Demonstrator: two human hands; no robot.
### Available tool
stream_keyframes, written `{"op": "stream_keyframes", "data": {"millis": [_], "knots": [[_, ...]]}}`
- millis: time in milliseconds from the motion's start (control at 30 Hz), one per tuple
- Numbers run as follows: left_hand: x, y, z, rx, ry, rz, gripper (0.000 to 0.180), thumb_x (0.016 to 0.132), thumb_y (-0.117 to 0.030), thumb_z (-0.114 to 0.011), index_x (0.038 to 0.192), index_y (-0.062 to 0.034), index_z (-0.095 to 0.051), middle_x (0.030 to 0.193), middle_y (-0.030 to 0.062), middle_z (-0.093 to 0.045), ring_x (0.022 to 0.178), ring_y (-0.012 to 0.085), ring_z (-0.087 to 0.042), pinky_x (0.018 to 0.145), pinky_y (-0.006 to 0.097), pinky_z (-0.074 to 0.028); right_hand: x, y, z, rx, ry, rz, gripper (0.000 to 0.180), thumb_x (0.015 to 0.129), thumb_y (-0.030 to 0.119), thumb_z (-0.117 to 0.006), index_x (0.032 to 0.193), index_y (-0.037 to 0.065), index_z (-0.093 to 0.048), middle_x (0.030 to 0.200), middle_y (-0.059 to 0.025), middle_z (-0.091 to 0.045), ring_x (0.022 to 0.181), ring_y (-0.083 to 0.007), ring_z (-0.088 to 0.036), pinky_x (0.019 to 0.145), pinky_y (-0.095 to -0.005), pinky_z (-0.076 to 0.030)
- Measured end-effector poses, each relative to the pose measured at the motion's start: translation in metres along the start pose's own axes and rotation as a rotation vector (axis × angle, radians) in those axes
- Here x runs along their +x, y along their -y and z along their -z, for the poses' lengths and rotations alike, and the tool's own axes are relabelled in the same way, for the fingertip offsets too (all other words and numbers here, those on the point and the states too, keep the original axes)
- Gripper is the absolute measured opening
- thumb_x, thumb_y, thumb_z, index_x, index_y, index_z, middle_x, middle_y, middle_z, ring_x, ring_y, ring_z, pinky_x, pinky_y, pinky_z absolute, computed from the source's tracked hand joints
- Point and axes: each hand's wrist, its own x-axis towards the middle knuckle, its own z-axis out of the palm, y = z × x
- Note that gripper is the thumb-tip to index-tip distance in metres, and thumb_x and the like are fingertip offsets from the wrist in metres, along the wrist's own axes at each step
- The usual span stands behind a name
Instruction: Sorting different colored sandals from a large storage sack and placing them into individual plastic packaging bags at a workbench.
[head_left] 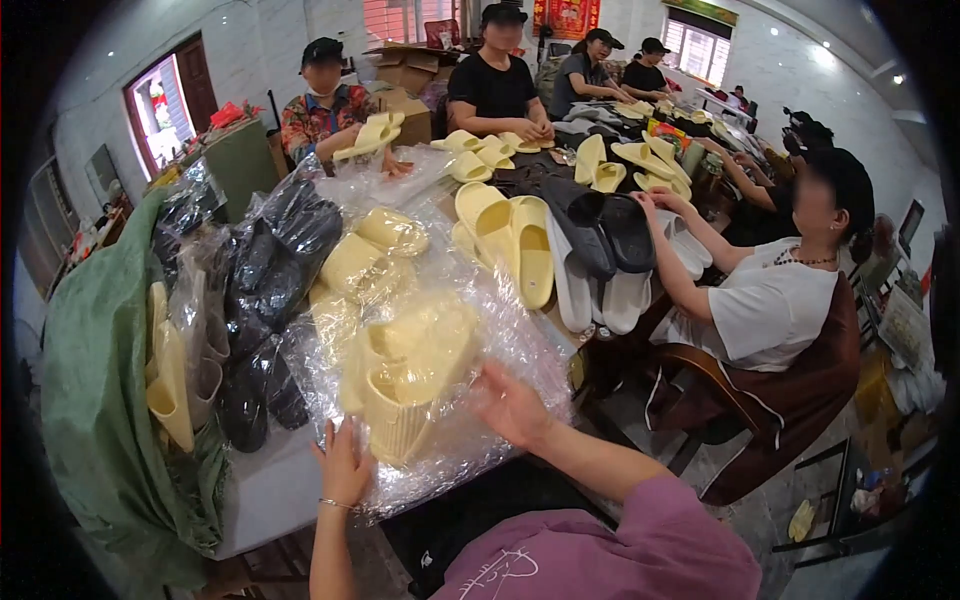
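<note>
A pair of pale yellow slide slippers (412, 425) in a clear plastic bag lies in front of me at the near end of the table. My left hand (343, 462) rests beside the near left edge of the bag, its fingers spread on the plastic. On the other side, my right hand (515, 405) is next to the bag with its fingers apart and slightly curved; whether they touch the film is hard to see. Just beyond lie more bagged yellow slippers (362, 268). Loose plastic film (515, 335) spreads beneath them.
Dark bagged slippers (268, 270) and a green sack (100, 390) stand at the left. Unbagged yellow slippers (508, 235), dark grey slippers (600, 235) and white slippers (626, 300) lie farther right. A seated person (775, 300) handles the grey pair; several others work along the table.
</note>
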Motion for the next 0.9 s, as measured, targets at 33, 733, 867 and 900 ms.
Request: {"op": "stream_keyframes", "data": {"millis": [33, 733, 867, 900], "knots": [[0.000, 0.001, 0.002, -0.118, 0.005, 0.108, 0.066, 0.083, -0.033, -0.057, 0.140, -0.0082, -0.036, 0.144, 0.0143, -0.036, 0.138, 0.0374, -0.019, 0.106, 0.065, -0.002, -0.008, 0.000, 0.008, 0.001, -0.005, -0.006, 0.035, 0.099, 0.031, -0.040, 0.123, 0.007, -0.049, 0.126, -0.0083, -0.053, 0.117, -0.0247, -0.049, 0.100, -0.0444, -0.040], [0.063, 0.000, 0.004, -0.514, -0.111, 0.483, 0.037, 0.090, -0.029, -0.054, 0.099, 0.0066, -0.062, 0.074, 0.0151, -0.067, 0.056, 0.0192, -0.062, 0.051, 0.031, -0.047, 0.051, 0.101, -0.032, -2.220, 0.229, -0.166, 0.060, 0.081, 0.050, -0.059, 0.112, -0.002, -0.057, 0.098, -0.0199, -0.065, 0.094, -0.0342, -0.063, 0.082, -0.0432, -0.048], [0.063, 0.002, 0.001, -0.673, -0.144, 0.525, 0.030, 0.089, -0.024, -0.056, 0.091, 0.0051, -0.063, 0.065, 0.0117, -0.064, 0.047, 0.0158, -0.059, 0.043, 0.029, -0.044, 0.061, 0.087, -0.012, -1.976, 0.176, -0.192, 0.062, 0.079, 0.048, -0.064, 0.116, 0.000, -0.055, 0.095, -0.0193, -0.066, 0.092, -0.0355, -0.063, 0.080, -0.0441, -0.048], [0.059, 0.007, -0.001, -0.581, -0.200, 0.481, 0.027, 0.090, -0.023, -0.056, 0.092, 0.0033, -0.063, 0.062, 0.0115, -0.064, 0.045, 0.0159, -0.058, 0.040, 0.028, -0.044, 0.061, 0.079, -0.009, -1.890, 0.139, -0.157, 0.062, 0.078, 0.048, -0.064, 0.118, 0.001, -0.054, 0.095, -0.0194, -0.066, 0.093, -0.0361, -0.063, 0.081, -0.0441, -0.048]]}}
